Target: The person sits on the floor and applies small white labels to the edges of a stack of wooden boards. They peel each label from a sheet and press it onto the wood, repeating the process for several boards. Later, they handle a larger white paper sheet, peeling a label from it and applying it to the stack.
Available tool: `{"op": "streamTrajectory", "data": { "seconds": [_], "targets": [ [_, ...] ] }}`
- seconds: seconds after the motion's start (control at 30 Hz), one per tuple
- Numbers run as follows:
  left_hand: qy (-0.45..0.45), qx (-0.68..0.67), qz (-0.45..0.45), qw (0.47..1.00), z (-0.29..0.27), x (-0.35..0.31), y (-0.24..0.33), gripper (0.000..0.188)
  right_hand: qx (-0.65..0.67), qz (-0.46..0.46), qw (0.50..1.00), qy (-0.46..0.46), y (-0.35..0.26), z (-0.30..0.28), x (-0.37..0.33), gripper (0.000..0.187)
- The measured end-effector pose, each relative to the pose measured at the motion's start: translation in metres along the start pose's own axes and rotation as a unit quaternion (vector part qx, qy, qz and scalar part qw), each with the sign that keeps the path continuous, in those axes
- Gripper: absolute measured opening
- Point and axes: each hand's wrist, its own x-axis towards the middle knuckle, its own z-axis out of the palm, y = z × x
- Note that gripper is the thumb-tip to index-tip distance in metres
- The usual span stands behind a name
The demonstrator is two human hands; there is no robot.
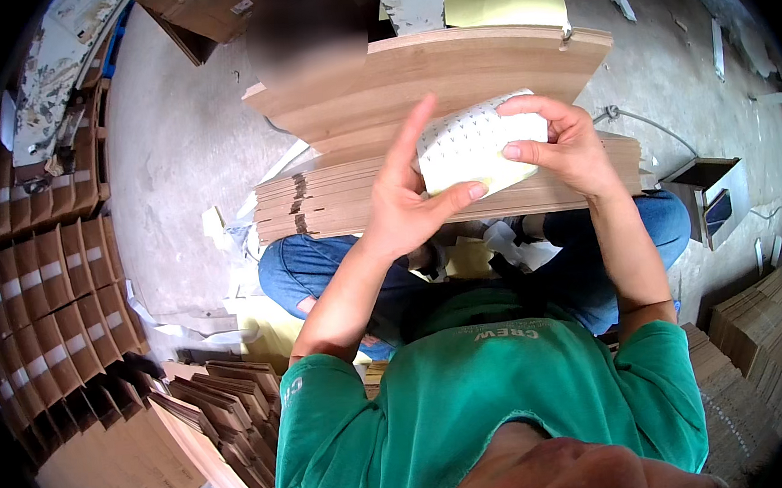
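Observation:
Both my hands hold a small white sheet with a dotted pattern [473,148] above a thick stack of flat brown cardboard sheets [343,202] that rests across my knees. My left hand [411,202] grips the sheet's lower left edge with the thumb under it and the fingers stretched upward. My right hand [561,141] pinches the sheet's right side, fingers curled over its top edge. A second, higher pile of cardboard [433,73] lies just beyond the stack.
Rows of folded brown cartons with pale tape [45,286] line the left. More flattened cartons [213,420] lie at the lower left, another pile [769,326] at the right. A small open box [709,190] stands on the concrete floor [175,141].

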Motion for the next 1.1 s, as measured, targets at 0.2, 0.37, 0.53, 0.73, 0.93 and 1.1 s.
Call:
{"op": "streamTrajectory", "data": {
  "seconds": [0.2, 0.37, 0.53, 0.73, 0.93, 1.1],
  "targets": [
    [0.026, -0.098, -0.063, 0.993, -0.011, 0.003, 0.008, 0.072, -0.045, -0.042, 0.998, 0.013, -0.006, -0.01, -0.005, 0.032],
    [0.031, -0.02, -0.097, 0.995, -0.009, 0.001, 0.003, 0.04, -0.058, -0.032, 0.998, -0.009, -0.012, 0.0, -0.004, 0.032],
    [0.054, 0.026, -0.111, 0.992, -0.007, 0.001, 0.005, 0.031, -0.021, -0.035, 0.999, -0.012, -0.01, 0.001, -0.007, 0.034],
    [0.055, 0.062, -0.087, 0.993, -0.004, 0.003, 0.007, 0.032, -0.059, -0.021, 0.998, 0.008, -0.01, 0.002, -0.007, 0.032],
    [0.048, 0.113, -0.091, 0.988, -0.006, 0.005, 0.009, 0.033, -0.095, -0.033, 0.994, 0.035, -0.009, 0.004, -0.007, 0.022],
    [0.061, 0.172, -0.102, 0.978, -0.007, 0.009, 0.015, 0.031, -0.144, -0.05, 0.986, 0.061, -0.014, 0.01, -0.006, 0.014]
  ]
}}
